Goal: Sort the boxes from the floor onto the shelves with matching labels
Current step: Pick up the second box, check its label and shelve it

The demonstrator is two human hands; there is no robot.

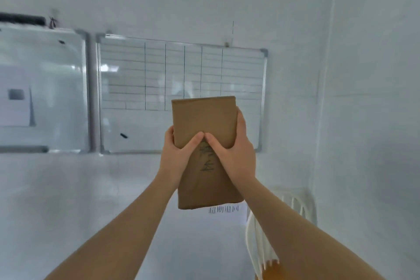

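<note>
A flat brown cardboard box (203, 120) is held upright in front of me at chest height, with dark handwriting on its near face between my thumbs. My left hand (177, 154) grips its left edge and my right hand (234, 150) grips its right edge, thumbs meeting on the front. Both arms reach up from the bottom of the view. No shelves and no floor boxes are in view.
A white wall faces me with two whiteboards: a plain whiteboard (43, 88) at the left and a ruled whiteboard (141, 79) behind the box. A white chair back (295, 209) stands low at the right, with something orange (272, 273) at the bottom edge.
</note>
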